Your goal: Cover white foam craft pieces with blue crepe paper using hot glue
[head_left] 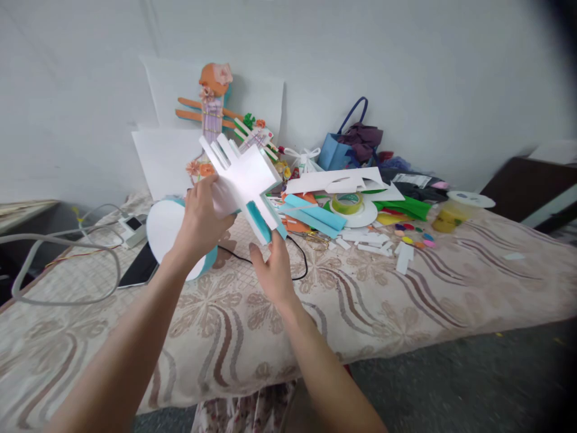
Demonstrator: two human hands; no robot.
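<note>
"Placement first: what is being held, and where?"

"A slotted white board cutout (250, 177) with blue inner edges is held in the air at the frame's centre, above a cloth-covered table (396, 310). Its left side is pinched by the left hand (201, 210), with the fingers curled over and the thumb stretched below. Its lower arm is met by fingertips of the right hand (273, 270); whether the thumb also touches cannot be told."

"Why might it be held so?"

"Opposite sides are probably supported so that the tilted piece is kept steady, its flat face turned upward. A drum-shaped white-and-blue piece (164, 231) is partly covered by the left hand and wrist."

"And edges, and room for moving?"

"Right of centre, a tape roll (347, 203) and blue strips (327, 221) are heaped among scraps. A black cord (307, 264) is looped just beside the right hand and could be snagged. The table's near edge is crossed by both forearms; most room seems to be offered by patterned cloth at lower right."
</note>
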